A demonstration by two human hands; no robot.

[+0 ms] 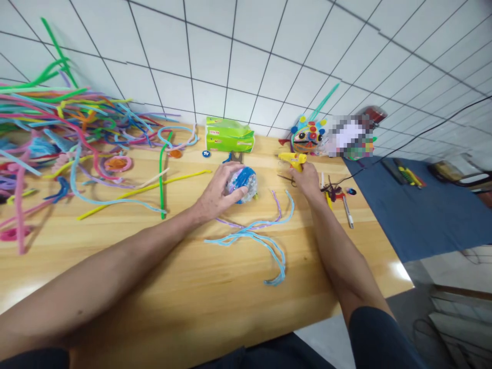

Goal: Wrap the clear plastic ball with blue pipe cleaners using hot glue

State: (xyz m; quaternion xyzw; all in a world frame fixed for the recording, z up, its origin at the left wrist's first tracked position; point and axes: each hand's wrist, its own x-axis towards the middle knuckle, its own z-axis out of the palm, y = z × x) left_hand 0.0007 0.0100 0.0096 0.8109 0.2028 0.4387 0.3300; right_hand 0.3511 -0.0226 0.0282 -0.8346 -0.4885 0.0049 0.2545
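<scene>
In the centre of the frame, the left hand [219, 189] is clamped on a rounded blue-and-silver shiny bundle [247, 180], thumb in front and fingers behind, probably to steady it while leaving its right side exposed. Right of centre, the right hand [308, 179] is wrapped around the handle of a yellow plastic glue gun [292, 158], whose nozzle points left, likely a natural angle for gripping it by the handle. Pale-blue fuzzy craft stems [249, 234] lie loose below the bundle, seemingly within easy reach. The multicoloured heap of fuzzy stems [80, 125] fills the upper left, perhaps kept aside for working room, while a green tissue packet [229, 136] stands near the wall at upper centre.
</scene>
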